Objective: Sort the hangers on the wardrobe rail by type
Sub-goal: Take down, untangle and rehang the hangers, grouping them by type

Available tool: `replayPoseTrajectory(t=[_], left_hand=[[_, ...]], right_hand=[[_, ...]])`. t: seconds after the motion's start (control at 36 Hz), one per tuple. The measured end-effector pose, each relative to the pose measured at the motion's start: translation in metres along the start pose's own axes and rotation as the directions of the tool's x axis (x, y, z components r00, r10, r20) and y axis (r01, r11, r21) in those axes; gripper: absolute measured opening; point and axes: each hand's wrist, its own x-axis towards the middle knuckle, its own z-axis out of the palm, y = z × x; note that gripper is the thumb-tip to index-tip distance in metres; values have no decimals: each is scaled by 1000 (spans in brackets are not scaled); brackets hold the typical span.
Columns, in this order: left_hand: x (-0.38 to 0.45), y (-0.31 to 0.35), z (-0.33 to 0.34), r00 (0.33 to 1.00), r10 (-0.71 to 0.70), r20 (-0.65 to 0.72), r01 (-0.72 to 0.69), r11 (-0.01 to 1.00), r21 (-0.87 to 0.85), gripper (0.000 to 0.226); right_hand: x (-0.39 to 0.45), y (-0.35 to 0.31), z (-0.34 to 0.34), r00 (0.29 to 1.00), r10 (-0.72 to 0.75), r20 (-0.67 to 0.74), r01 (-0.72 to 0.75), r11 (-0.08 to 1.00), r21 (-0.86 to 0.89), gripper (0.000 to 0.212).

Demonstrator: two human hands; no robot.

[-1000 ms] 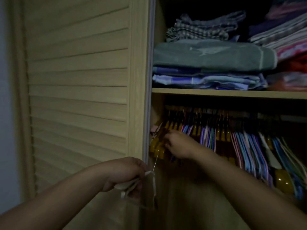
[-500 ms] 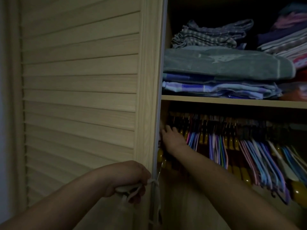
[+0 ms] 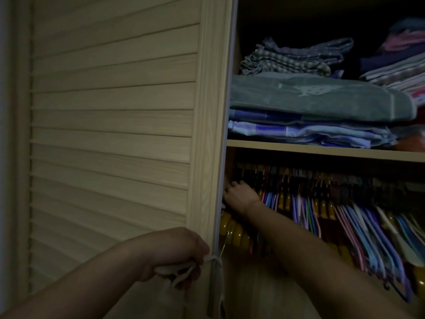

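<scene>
Gripping pale hangers [image 3: 184,271] low beside the louvred door [image 3: 115,134], the left hand [image 3: 174,252] stays curled around them. Farther in, the right hand [image 3: 239,195] reaches the rail's crowded hangers [image 3: 345,215]; its finger state cannot be determined. Risk: hooks tangling could drag neighbouring hangers off.

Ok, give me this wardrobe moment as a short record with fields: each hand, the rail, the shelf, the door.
left hand: grips pale hangers low, in front of the door edge
right hand: reaches in among the hangers at the rail's far left end
rail hangers: amber and coloured thin ones, mixed
shelf: folded cloth stacked on it
louvred door: covers the wardrobe's left
</scene>
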Motion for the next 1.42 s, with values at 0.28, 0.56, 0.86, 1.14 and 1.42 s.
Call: replayPoseTrajectory(t=[0.28, 0.56, 0.86, 1.14, 1.42], left_hand=[[7, 4, -2, 1000, -13, -6, 13, 1000, 4, 32], [4, 10, -4, 999, -33, -7, 32, 998, -57, 32], [11, 5, -1, 1000, -17, -19, 18, 999, 46, 33], [11, 1, 1, 1000, 19, -9, -18, 999, 28, 33], [12, 1, 6, 998, 59, -27, -57, 997, 56, 31]], right_hand=[[8, 10, 4, 997, 43, -60, -41, 998, 41, 42], [9, 5, 14, 987, 158, -2, -153, 959, 237, 45], [-12, 23, 19, 979, 198, -42, -175, 934, 312, 40], [-19, 28, 16, 989, 151, 10, -150, 974, 170, 46], [-31, 33, 12, 985, 158, 73, -164, 983, 81, 37]])
